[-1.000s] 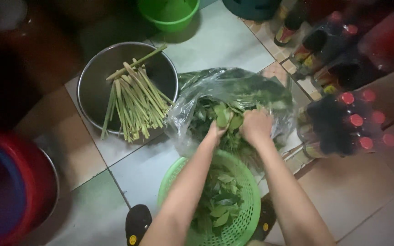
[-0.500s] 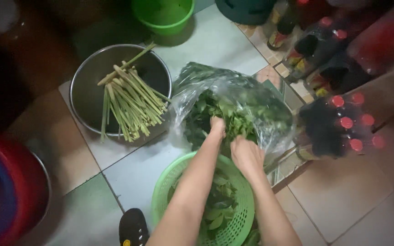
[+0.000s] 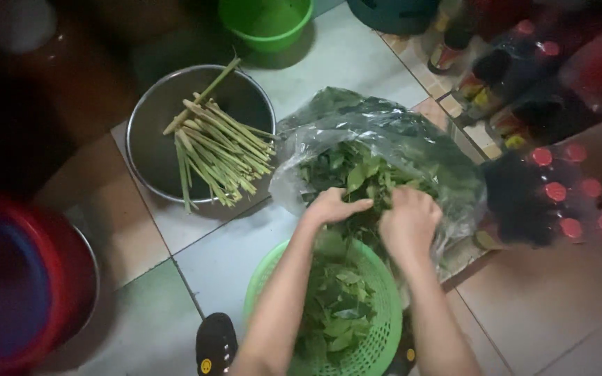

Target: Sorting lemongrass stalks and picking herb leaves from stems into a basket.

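Reaching into the clear plastic bag [image 3: 412,139] at the centre of the view, the left hand [image 3: 332,207] and right hand [image 3: 409,223] both close around the leafy greens [image 3: 357,174] at its mouth. The green colander [image 3: 377,334], with leaves in it, sits at six o'clock just beneath the hands. A metal bowl [image 3: 155,146] of green stalks [image 3: 217,150] lies at ten o'clock.
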